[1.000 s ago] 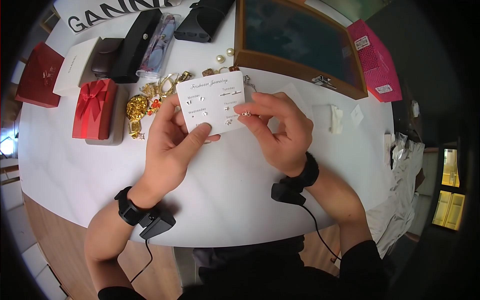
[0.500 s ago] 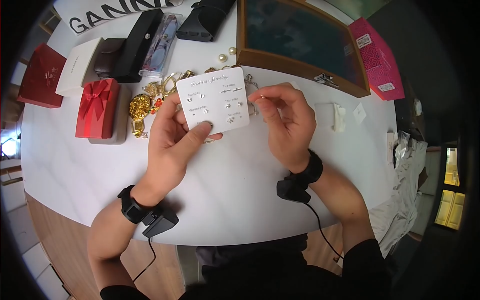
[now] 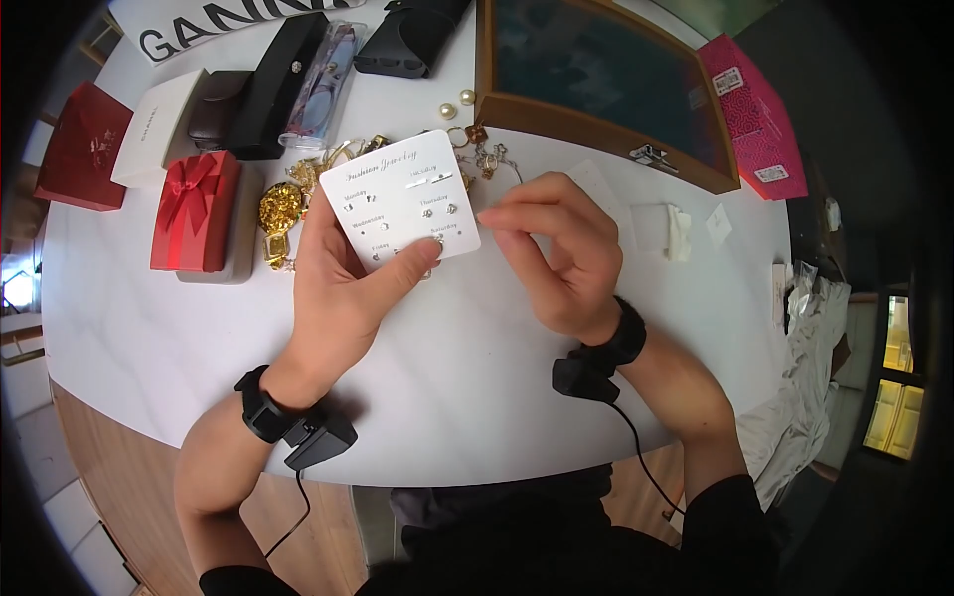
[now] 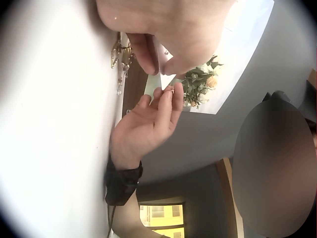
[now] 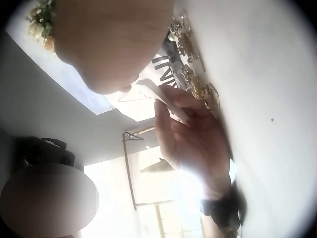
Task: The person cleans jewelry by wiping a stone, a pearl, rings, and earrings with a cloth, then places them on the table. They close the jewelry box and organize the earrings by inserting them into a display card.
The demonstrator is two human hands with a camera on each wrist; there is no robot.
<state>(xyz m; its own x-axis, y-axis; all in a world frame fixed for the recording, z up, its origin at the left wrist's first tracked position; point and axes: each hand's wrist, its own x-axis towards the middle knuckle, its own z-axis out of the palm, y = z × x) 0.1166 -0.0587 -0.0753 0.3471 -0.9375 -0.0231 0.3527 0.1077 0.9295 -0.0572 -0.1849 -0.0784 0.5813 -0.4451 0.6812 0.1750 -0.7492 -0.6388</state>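
Note:
In the head view a white earring card (image 3: 402,214), printed with day names and bearing small silver studs, is held tilted above the table. The left hand (image 3: 343,288) grips it, thumb over its lower right part, fingers behind. Just right of the card, the right hand (image 3: 566,263) has thumb and forefinger drawn together. In the left wrist view a tiny shiny piece (image 4: 172,89) shows at the fingertips of the right hand (image 4: 146,124). The right wrist view shows the card (image 5: 171,105) edge-on in the left hand (image 5: 195,144).
Gold jewelry (image 3: 281,211) lies behind and left of the card, with pearl pieces (image 3: 447,111) farther back. A red bow box (image 3: 194,214) and several cases stand at left. A wooden glass-topped box (image 3: 596,119) and a pink box (image 3: 760,129) are at back right.
The card has tilted and shifted slightly left, and the left thumb now lies farther right on it. The right hand moved away from the card's studs, then slightly back toward its edge.

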